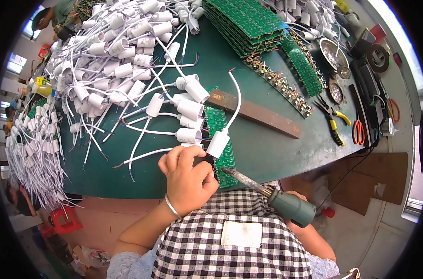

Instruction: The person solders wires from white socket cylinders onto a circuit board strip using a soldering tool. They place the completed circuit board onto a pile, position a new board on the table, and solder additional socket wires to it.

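Note:
A strip of green circuit board (pixel 227 169) lies near the table's front edge. My left hand (pixel 188 179) is closed at its left edge, fingertips pinched together; what they hold is hidden. My right hand (pixel 296 196), mostly hidden behind the green handle, grips a soldering iron (pixel 290 207). The iron's tip touches or hovers just over the board, beside my left fingertips. Several white lamp sockets (pixel 190 109) lie along the board's left side, their wires near its edge. Another white socket (pixel 218 144) rests across the board, its cable curving away from me.
A brown bar (pixel 253 114) lies beyond the board. Left is a large heap of white sockets (pixel 123 46). Stacked green boards (pixel 248 23) stand at the back. Pliers (pixel 334 118), red-handled scissors (pixel 358 132) and a metal dish (pixel 333 53) lie right. Red stools (pixel 67 218) stand below left.

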Tool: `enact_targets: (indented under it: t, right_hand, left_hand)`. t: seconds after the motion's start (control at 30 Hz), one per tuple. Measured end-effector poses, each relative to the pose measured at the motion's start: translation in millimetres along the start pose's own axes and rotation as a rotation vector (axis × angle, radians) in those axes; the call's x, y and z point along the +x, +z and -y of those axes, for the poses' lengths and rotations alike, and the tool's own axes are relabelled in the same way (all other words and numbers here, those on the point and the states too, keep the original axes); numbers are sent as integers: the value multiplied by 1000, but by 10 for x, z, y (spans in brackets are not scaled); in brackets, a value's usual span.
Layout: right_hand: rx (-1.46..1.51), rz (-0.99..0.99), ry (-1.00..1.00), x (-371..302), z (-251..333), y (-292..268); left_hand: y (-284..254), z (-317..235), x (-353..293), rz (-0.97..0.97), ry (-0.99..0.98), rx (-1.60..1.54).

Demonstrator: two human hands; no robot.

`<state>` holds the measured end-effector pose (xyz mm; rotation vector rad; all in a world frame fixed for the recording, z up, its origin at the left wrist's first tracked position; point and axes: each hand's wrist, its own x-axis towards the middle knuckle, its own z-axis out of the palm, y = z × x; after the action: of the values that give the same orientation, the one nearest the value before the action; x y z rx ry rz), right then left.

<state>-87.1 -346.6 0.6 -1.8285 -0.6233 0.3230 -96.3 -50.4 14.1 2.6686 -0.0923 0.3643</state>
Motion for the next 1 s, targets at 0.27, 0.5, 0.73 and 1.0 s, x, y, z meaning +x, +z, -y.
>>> enact_targets:
  t: [0.27, 0.5, 0.73, 1.0]
  right_hand:
    - [42, -5, -63, -13, -85, 31]
    - [-19, -25, -54, 34, 3, 41]
    - [210, -9, 159, 29, 87, -40]
    - [189, -48, 238, -33, 61, 0]
  left_hand:
    - [-8, -13, 22, 29, -33, -18]
    - [-1, -11, 21, 26, -27, -11]
    - [-6, -16, 21, 24, -24, -7]
    - [-1, -8, 7, 4, -8, -6]
